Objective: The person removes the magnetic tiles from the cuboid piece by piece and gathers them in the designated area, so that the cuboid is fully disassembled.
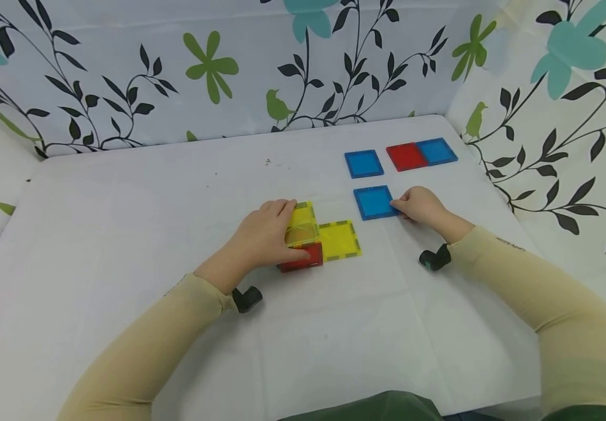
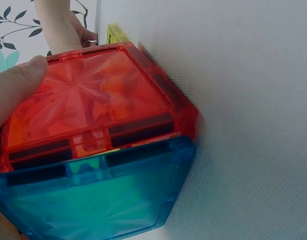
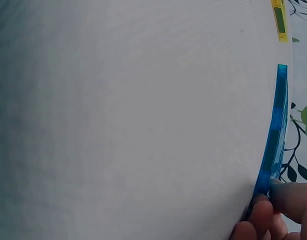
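My left hand grips a small box of see-through magnetic tiles standing on the table. The box has a yellow tile on top, a red tile on one upright face and a blue tile on the adjoining face. The thumb presses the red side. Against its right lies a flat yellow tile. With thumb and fingers, my right hand pinches the right edge of another blue tile. In the right wrist view that tile appears edge-on. The box's far sides are hidden.
A loose blue tile lies behind the pinched one. Further right, a red tile and a blue tile lie edge to edge. White cloth covers the table; a patterned curtain hangs behind and at the sides.
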`<state>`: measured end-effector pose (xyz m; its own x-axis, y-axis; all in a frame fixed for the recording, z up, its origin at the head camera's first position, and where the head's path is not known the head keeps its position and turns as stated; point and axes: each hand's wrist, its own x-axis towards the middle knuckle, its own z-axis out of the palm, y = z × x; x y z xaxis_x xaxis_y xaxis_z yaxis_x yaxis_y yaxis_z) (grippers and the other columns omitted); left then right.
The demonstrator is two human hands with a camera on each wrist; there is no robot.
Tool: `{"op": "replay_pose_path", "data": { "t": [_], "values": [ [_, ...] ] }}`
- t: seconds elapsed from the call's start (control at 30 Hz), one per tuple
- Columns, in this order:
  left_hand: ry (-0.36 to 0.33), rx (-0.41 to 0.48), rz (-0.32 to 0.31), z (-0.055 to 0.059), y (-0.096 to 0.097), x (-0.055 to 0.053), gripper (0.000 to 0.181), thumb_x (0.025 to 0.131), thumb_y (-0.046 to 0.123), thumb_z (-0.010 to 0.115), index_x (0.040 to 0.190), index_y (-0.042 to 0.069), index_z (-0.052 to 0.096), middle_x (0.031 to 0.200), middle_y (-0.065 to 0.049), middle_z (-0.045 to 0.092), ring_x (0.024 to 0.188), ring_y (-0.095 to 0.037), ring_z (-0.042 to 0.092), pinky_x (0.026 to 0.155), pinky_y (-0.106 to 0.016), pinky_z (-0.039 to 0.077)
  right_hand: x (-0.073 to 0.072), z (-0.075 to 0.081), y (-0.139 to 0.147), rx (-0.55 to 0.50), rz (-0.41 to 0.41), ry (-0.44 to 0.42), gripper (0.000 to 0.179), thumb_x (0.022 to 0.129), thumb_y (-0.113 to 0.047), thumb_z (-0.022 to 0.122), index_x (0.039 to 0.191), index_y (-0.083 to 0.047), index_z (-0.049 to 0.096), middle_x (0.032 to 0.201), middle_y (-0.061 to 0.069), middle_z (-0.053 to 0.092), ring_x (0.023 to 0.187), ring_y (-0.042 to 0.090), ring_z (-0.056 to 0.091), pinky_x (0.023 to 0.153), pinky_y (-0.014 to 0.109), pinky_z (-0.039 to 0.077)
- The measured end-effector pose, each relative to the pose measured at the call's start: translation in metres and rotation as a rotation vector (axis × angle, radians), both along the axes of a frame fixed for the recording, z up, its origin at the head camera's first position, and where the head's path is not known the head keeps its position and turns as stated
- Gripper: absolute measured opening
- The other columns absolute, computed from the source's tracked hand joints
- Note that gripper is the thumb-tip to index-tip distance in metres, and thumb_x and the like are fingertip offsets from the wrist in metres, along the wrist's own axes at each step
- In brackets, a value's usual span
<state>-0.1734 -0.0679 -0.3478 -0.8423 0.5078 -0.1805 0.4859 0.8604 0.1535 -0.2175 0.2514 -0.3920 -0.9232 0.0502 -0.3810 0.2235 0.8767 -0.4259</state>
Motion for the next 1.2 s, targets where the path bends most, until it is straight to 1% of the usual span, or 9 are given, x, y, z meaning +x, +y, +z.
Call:
{"op": "replay_pose_path", "data": {
  "t": [0.17, 0.33, 0.53, 0.6, 0.73, 0.83, 0.93, 1.03, 1.2],
  "values": [
    [0.0, -0.006, 0.005, -0.001, 0.0, -0.001, 0.103, 0.069, 0.067, 0.06, 0.143, 0.007, 0.023, 0.144, -0.009, 0.032, 0.128, -0.025, 0.034, 0.105, -0.042, 0.035, 0.001, 0.006, -0.002, 0.013, -0.011, -0.01, 0.03, 0.092, -0.027, 0.05, 0.088, 0.001, 0.059, 0.065, 0.007, 0.054, 0.064, 0.019, 0.049, 0.058, 0.025, 0.039],
    [0.001, -0.014, 0.003, -0.001, 0.0, -0.002, 0.103, 0.069, 0.067, 0.06, 0.143, 0.007, 0.022, 0.144, -0.008, 0.032, 0.128, -0.025, 0.033, 0.105, -0.041, 0.034, 0.004, 0.019, -0.008, 0.006, -0.017, 0.022, 0.03, 0.092, -0.027, 0.051, 0.1, 0.001, 0.054, 0.079, 0.012, 0.055, 0.074, 0.023, 0.051, 0.064, 0.028, 0.043],
    [-0.003, -0.01, 0.011, 0.0, 0.001, -0.002, 0.103, 0.068, 0.067, 0.06, 0.143, 0.008, 0.023, 0.143, -0.008, 0.032, 0.127, -0.024, 0.034, 0.105, -0.042, 0.034, 0.007, 0.024, -0.019, 0.011, 0.036, 0.052, 0.035, 0.09, -0.026, 0.053, 0.111, 0.003, 0.051, 0.099, 0.018, 0.055, 0.086, 0.028, 0.052, 0.076, 0.034, 0.049],
    [-0.006, -0.008, 0.014, 0.0, 0.0, -0.001, 0.102, 0.068, 0.067, 0.06, 0.143, 0.008, 0.023, 0.143, -0.008, 0.032, 0.127, -0.024, 0.034, 0.106, -0.042, 0.034, 0.009, 0.023, -0.024, 0.025, 0.088, 0.072, 0.038, 0.089, -0.025, 0.055, 0.114, 0.003, 0.052, 0.102, 0.019, 0.056, 0.09, 0.028, 0.052, 0.08, 0.036, 0.05],
    [-0.012, -0.008, 0.019, 0.0, 0.0, -0.001, 0.102, 0.068, 0.066, 0.061, 0.143, 0.008, 0.023, 0.143, -0.008, 0.032, 0.127, -0.024, 0.034, 0.106, -0.042, 0.034, 0.017, 0.02, -0.041, 0.071, 0.277, 0.091, 0.046, 0.086, -0.026, 0.062, 0.12, 0.002, 0.053, 0.107, 0.018, 0.058, 0.094, 0.027, 0.052, 0.085, 0.038, 0.05],
    [-0.012, -0.007, 0.012, 0.001, -0.001, 0.0, 0.103, 0.068, 0.067, 0.061, 0.143, 0.008, 0.022, 0.144, -0.008, 0.031, 0.128, -0.024, 0.033, 0.106, -0.042, 0.034, 0.023, 0.02, -0.058, 0.116, 0.414, 0.051, 0.058, 0.082, -0.032, 0.065, 0.127, 0.001, 0.049, 0.118, 0.017, 0.055, 0.102, 0.027, 0.05, 0.091, 0.041, 0.047],
    [-0.019, 0.003, 0.002, 0.0, -0.003, 0.0, 0.105, 0.068, 0.068, 0.06, 0.144, 0.008, 0.02, 0.145, -0.009, 0.029, 0.13, -0.025, 0.031, 0.106, -0.043, 0.033, 0.028, 0.02, -0.074, 0.164, 0.496, -0.008, 0.071, 0.078, -0.037, 0.069, 0.133, -0.001, 0.043, 0.128, 0.017, 0.048, 0.112, 0.028, 0.046, 0.096, 0.043, 0.044],
    [-0.031, 0.02, 0.002, 0.0, -0.007, 0.001, 0.108, 0.068, 0.067, 0.061, 0.145, 0.007, 0.016, 0.147, -0.01, 0.026, 0.132, -0.026, 0.029, 0.106, -0.044, 0.032, 0.03, 0.017, -0.084, 0.212, 0.553, -0.027, 0.08, 0.073, -0.039, 0.073, 0.135, -0.001, 0.04, 0.128, 0.017, 0.047, 0.111, 0.027, 0.046, 0.095, 0.042, 0.045],
    [-0.054, 0.051, 0.032, -0.006, -0.017, 0.0, 0.112, 0.067, 0.068, 0.062, 0.145, 0.006, 0.013, 0.149, -0.01, 0.023, 0.134, -0.026, 0.027, 0.107, -0.044, 0.031, 0.028, 0.014, -0.093, 0.262, 0.57, -0.02, 0.083, 0.068, -0.041, 0.076, 0.133, -0.004, 0.043, 0.119, 0.013, 0.048, 0.103, 0.023, 0.047, 0.089, 0.037, 0.049]
  ]
}}
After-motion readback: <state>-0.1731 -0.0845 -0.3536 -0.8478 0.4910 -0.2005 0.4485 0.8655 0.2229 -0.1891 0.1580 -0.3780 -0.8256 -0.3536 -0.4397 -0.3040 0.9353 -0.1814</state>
